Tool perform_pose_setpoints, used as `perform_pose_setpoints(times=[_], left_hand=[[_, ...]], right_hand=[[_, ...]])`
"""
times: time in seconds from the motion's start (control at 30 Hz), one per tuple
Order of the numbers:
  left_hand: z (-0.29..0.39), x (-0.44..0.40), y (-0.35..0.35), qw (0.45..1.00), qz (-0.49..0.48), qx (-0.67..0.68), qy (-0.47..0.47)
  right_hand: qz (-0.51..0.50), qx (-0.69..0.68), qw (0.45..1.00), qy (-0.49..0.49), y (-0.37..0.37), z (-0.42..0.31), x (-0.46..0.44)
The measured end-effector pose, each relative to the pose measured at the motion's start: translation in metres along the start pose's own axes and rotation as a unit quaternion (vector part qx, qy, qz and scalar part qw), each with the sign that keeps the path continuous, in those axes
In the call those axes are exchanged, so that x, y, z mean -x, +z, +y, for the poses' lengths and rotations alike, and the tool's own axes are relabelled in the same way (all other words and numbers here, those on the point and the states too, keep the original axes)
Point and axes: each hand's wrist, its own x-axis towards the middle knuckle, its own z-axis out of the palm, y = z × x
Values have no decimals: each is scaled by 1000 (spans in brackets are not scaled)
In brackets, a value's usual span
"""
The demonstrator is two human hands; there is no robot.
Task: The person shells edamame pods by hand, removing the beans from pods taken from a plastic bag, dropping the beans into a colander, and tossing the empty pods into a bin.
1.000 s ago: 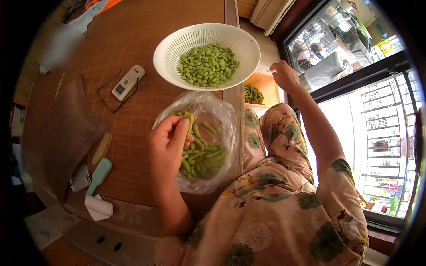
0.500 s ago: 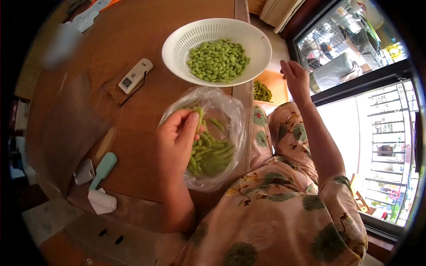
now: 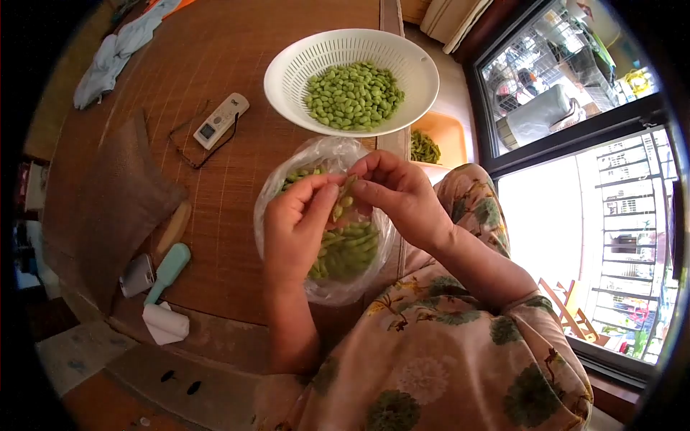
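Over the clear plastic bag, my left hand and my right hand meet, both pinching one green soybean pod between thumb and fingers. The pod looks split, with green beans showing in it. Whole green pods fill the bag under my hands. Just beyond the bag stands a white colander holding a heap of shelled green beans.
Down past the right edge, an orange bin holds pods or shells. To the left lie a white remote control, a teal-handled object, a phone, a white roll and a brown cloth.
My right hand has come from over the orange bin to the left, and now grips the pod with my left hand. The left hand stays over the bag.
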Motion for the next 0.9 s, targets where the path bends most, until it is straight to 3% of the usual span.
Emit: perform_pose_setpoints(times=[0.4,0.6,0.73,0.9], left_hand=[[4,1,-5,1000,-9,-9,-7],[3,-1,-7,999,0,-34,2],[2,-1,-10,999,0,-39,-7],[-1,-3,-10,998,-6,-68,15]], right_hand=[[20,-33,999,-14,-5,6,0],[80,-34,996,-33,-35,-4,3],[179,21,980,-82,-110,-12,-4],[366,164,911,-95,-196,-12,-25]])
